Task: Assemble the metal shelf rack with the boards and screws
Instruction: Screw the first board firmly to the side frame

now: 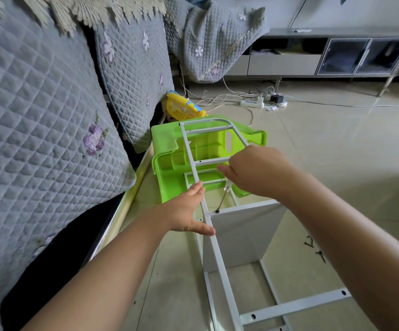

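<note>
A white metal rack frame (220,256) lies tilted over the floor, its curved top end resting on a green plastic stool (167,149). A white board (243,232) stands fixed between the frame's rails. My left hand (189,211) rests on the frame's left rail, fingers straight, thumb against the rail. My right hand (255,170) grips a screwdriver (223,195) whose tip sits on a dark screw (217,211) at the board's upper corner. Several black screws (315,247) lie on the floor to the right.
A sofa with grey quilted covers (50,130) fills the left side. A yellow basket (184,106) sits behind the stool. A power strip and cables (253,101) lie on the tiled floor, with a low cabinet (336,56) at the back.
</note>
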{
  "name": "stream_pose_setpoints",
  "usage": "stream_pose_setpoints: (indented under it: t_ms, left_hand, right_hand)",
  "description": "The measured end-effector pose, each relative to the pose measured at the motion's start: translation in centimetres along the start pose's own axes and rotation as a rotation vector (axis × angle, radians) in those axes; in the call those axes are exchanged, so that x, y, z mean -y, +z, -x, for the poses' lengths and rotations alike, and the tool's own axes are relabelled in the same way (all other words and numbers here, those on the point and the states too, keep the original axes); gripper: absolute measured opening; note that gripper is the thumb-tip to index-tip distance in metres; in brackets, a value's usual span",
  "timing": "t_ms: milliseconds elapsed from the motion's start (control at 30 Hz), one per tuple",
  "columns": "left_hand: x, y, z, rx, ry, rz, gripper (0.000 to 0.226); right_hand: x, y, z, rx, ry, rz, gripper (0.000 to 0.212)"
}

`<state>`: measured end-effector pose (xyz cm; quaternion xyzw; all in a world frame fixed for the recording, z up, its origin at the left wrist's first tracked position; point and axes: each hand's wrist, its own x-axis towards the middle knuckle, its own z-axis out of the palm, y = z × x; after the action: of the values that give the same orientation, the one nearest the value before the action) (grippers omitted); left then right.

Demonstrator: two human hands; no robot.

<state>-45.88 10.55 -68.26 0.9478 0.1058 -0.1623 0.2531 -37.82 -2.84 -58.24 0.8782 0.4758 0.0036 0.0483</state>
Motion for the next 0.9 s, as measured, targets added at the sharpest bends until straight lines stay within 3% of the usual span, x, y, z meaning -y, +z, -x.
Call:
stream_pose_setpoints:
  t_ms: [133, 267, 367, 433, 533, 667, 800, 900]
  left_hand:
    - [0.0, 0.0, 0.1, -0.007, 0.015, 0.0, 0.107]
    - [0.1, 0.0, 0.0, -0.006, 0.01, 0.01, 0.107]
    - [0.1, 0.0, -0.1, -0.003, 0.004, -0.006, 0.107]
    - [0.1, 0.0, -0.1, 0.002, -0.006, -0.007, 0.107]
    - [0.0, 0.0, 0.0, 0.01, -0.011, -0.007, 0.107]
    - [0.0, 0.0, 0.2, 0.021, -0.017, -0.033, 0.111]
    - [-0.9, -0.7, 0.5, 0.041, -0.043, -0.161, 0.148]
    - [-1.8, -1.2, -0.3, -0.036, -0.078, -0.232, 0.101]
  right_hand:
    - [-0.6, 1.0, 0.1, 0.016, -0.091, -0.065, 0.015]
    - [-0.6, 0.7, 0.5, 0.122, -0.108, -0.228, 0.003]
    - [-0.9, 0.1, 0.3, 0.146, -0.083, -0.277, 0.016]
    - [-0.8, -0.2, 0.0, 0.131, -0.115, -0.186, 0.02]
    - [-0.2, -0.3, -0.8, 0.068, -0.089, 0.021, 0.045]
    - [-0.4, 0.3, -1.6, 0.025, 0.047, -0.04, 0.048]
    - [-3.1, -0.1, -1.0, 0.013, 0.1, -0.154, 0.05]
    - [-7.5, -0.3, -0.2, -0.169, 0.232, -0.296, 0.047]
